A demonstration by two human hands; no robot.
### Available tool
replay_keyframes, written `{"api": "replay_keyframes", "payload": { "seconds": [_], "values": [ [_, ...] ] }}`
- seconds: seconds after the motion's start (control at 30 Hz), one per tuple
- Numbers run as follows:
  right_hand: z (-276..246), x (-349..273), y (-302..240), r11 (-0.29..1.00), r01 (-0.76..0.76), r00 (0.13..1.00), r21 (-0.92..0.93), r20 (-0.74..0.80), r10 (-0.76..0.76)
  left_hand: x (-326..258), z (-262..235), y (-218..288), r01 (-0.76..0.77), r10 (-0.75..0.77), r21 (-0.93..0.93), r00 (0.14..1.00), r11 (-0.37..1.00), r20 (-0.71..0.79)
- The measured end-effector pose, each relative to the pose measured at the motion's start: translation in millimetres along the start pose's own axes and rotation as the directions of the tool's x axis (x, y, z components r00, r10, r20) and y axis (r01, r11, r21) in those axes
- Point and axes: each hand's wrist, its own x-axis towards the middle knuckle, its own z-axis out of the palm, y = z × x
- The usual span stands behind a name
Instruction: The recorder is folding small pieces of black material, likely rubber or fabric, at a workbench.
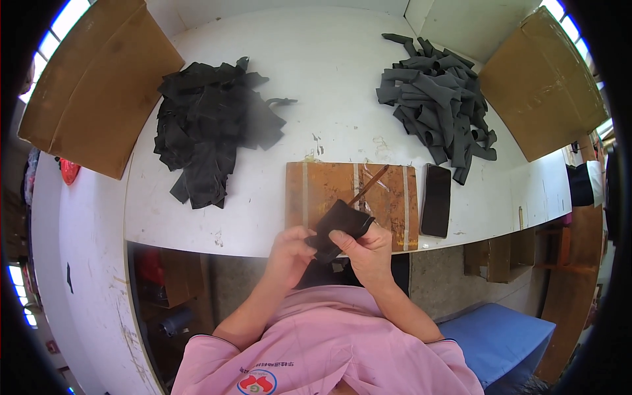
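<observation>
Both hands hold one black fabric piece (pixel 337 222) over the near edge of a wooden board (pixel 388 197). My left hand (pixel 289 247) pinches its lower left corner. My right hand (pixel 365 247) grips its right side and also holds a thin brown stick (pixel 370 184) that points up and to the right across the board. The fabric piece is folded or rolled around the stick's lower end; how exactly is hidden by the fingers.
A pile of black fabric pieces (pixel 210 125) lies on the white table (pixel 329 79) at left, a grey pile (pixel 438 99) at right. A dark phone (pixel 436 201) lies right of the board. Cardboard boxes (pixel 99 85) (pixel 543 82) flank the table. A blue seat (pixel 497 339) is lower right.
</observation>
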Motion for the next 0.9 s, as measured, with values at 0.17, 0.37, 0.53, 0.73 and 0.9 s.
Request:
{"api": "replay_keyframes", "payload": {
  "seconds": [0.17, 0.37, 0.53, 0.73, 0.9],
  "values": [
    [-5, 4, 0, 0.833, 0.317, 0.935, -0.453, 0.000, -0.356, -4, 10, -5, -0.070, 0.141, 0.359, 0.975, 0.931, -0.174],
    [-9, 8, 0, 0.558, 0.472, 0.809, -0.683, 0.085, -0.581, -19, 41, 23, -0.142, 0.207, 0.496, 0.975, 0.856, -0.079],
    [-16, 9, 8, 0.455, 0.546, 0.749, -0.704, 0.167, -0.641, -18, 54, 35, -0.095, 0.109, 0.467, 0.994, 0.879, -0.002],
    [-21, 9, 13, 0.358, 0.586, 0.696, -0.726, 0.226, -0.681, -15, 56, 33, -0.044, 0.067, 0.511, 0.997, 0.858, -0.027],
    [-22, 8, 11, 0.245, 0.645, 0.649, -0.724, 0.350, -0.675, -13, 54, 34, -0.010, 0.050, 0.529, 0.997, 0.848, -0.061]
  ]
}}
